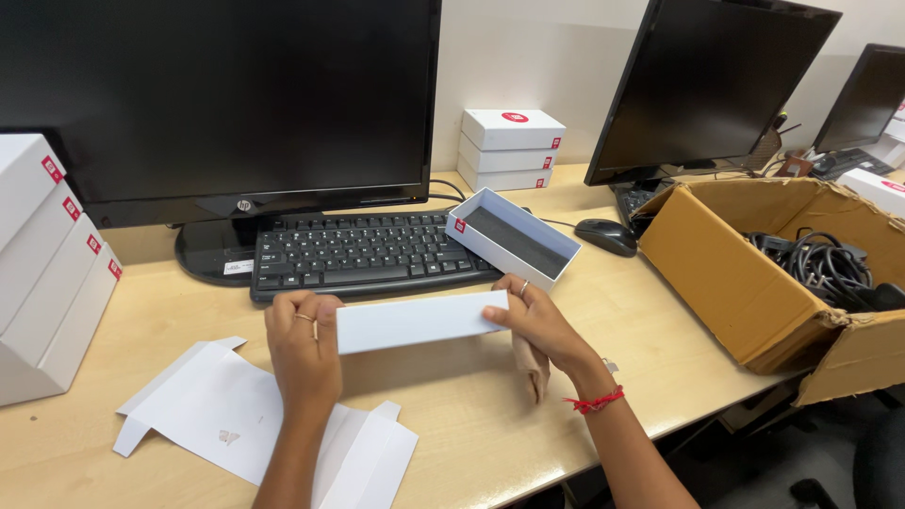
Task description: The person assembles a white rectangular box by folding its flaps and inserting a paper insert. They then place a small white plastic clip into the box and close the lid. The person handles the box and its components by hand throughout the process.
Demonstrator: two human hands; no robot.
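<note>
Both of my hands hold a long white cardboard piece (415, 320) above the wooden desk, in front of the keyboard. My left hand (304, 349) grips its left end and my right hand (542, 330) grips its right end. Just beyond my right hand an open white box (512, 238) with a dark foam lining leans on the right end of the black keyboard (363, 253). Flat unfolded white cardboard sheets (255, 415) lie on the desk under my left forearm.
A large dark monitor (226, 99) stands behind the keyboard. White closed boxes are stacked at the left (42, 264) and at the back (509, 149). A black mouse (606, 237), a second monitor (712, 85) and an open brown carton (754, 283) holding black cables fill the right side.
</note>
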